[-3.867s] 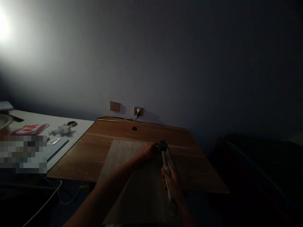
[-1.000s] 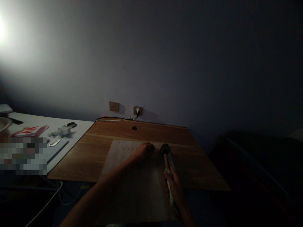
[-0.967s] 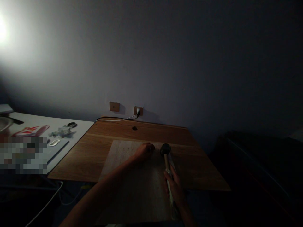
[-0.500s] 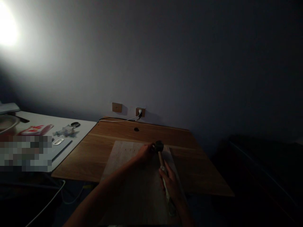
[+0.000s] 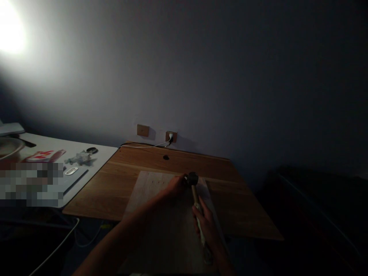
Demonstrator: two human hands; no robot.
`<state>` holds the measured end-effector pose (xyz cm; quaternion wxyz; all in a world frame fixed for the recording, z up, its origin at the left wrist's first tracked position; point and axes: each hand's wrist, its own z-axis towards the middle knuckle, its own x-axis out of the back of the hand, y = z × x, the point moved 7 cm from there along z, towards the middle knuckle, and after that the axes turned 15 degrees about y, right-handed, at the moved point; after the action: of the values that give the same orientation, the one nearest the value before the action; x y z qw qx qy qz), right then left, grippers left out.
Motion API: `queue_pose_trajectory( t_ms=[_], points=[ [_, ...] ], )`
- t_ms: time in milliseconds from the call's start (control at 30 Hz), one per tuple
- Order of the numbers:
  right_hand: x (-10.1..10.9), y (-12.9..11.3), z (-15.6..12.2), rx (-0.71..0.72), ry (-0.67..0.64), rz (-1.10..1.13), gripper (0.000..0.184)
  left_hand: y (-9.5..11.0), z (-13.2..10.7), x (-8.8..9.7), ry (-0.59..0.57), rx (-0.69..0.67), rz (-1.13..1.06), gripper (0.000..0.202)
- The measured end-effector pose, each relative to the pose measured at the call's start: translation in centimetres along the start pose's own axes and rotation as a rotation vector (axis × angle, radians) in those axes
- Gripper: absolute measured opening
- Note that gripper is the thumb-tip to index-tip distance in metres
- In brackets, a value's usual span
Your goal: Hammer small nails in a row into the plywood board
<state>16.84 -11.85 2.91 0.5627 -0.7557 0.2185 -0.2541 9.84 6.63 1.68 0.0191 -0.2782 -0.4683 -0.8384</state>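
My left arm stretches far across, the left hand [image 5: 176,185] curled with fingertips down; my right hand [image 5: 205,227], nearer, is closed in a fist.

Very dim. Lit only by a blown-out glare [image 5: 8,32] at top left, fading across the wall [image 5: 201,76] to near black at right. Grainy and soft in shadow, barely showing the hammer [image 5: 193,179]. Pixelated block [image 5: 31,184] at left.

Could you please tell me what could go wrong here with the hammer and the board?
1. The left hand rests beside the hammer head, so a stroke could hit its fingers.
2. The room is dim, which may hamper aim.
3. The board overhangs the desk's near edge and might bounce.
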Motion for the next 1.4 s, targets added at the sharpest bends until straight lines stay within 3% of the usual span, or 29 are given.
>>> queue_pose_trajectory(
  t_ms=[167,367,567,733,933,1033,1167,1400],
  points=[
    [1.4,0.6,-0.6,-0.002,0.021,0.021,0.084,1.5,-0.8,2.3,-0.068,-0.107,0.029,0.040],
    [3.0,2.6,-2.9,-0.095,0.073,0.052,0.093,5.1,-4.4,3.2,-0.497,-0.382,0.257,0.016],
    [3.0,3.8,-3.9,-0.141,0.106,0.027,0.094,6.5,-4.9,3.1,-0.544,-0.408,0.361,0.010],
    [2.9,3.8,-3.7,-0.160,0.072,0.016,0.102,5.5,-3.6,3.5,-0.446,-0.319,0.185,0.016],
    [3.0,3.9,-3.7,-0.179,0.064,-0.033,0.102,0.8,-0.5,4.1,-0.083,-0.083,0.051,0.027],
    [2.8,3.9,-3.5,-0.166,0.047,-0.020,0.098,-1.0,-0.1,3.8,0.025,0.020,0.057,0.026],
    [3.0,4.3,-3.3,-0.178,0.060,-0.009,0.094,-1.8,-0.5,3.3,0.044,0.074,0.084,0.023],
    [2.8,3.8,-3.4,-0.153,0.063,0.021,0.098,-1.5,-0.8,3.1,0.006,0.070,0.124,0.023]
  ],
)
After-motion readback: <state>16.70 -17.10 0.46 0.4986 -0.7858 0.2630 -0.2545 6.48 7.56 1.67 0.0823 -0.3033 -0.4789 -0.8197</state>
